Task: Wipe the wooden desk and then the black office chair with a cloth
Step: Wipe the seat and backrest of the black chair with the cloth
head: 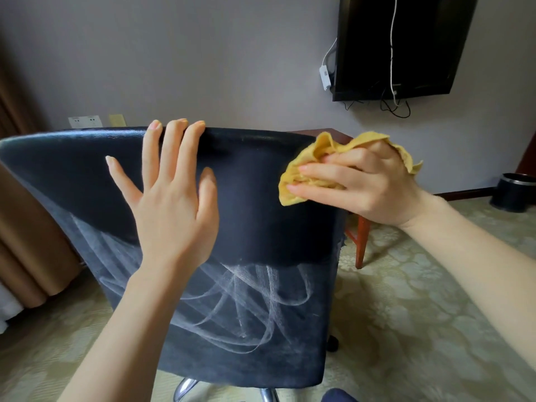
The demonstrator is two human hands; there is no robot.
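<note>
The left hand (171,207) lies flat on the back of the black office chair (255,221), fingers straight and spread, tips at its top edge. At its 3 o'clock, the right hand (368,187) grips the bunched yellow cloth (301,172), pressed to the chair's upper right edge. The wooden desk (342,135) shows at 12 o'clock of the cloth.

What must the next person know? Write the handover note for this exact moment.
Left hand: flat on the black chair back, fingertips at its top edge.
Right hand: grips the yellow cloth, pressed to the back's upper right.
Done: the upper band looks dark and clean.
Left: white streaks across the lower back.
Wooden desk: behind the chair, mostly hidden; can't tell if wiped.
</note>
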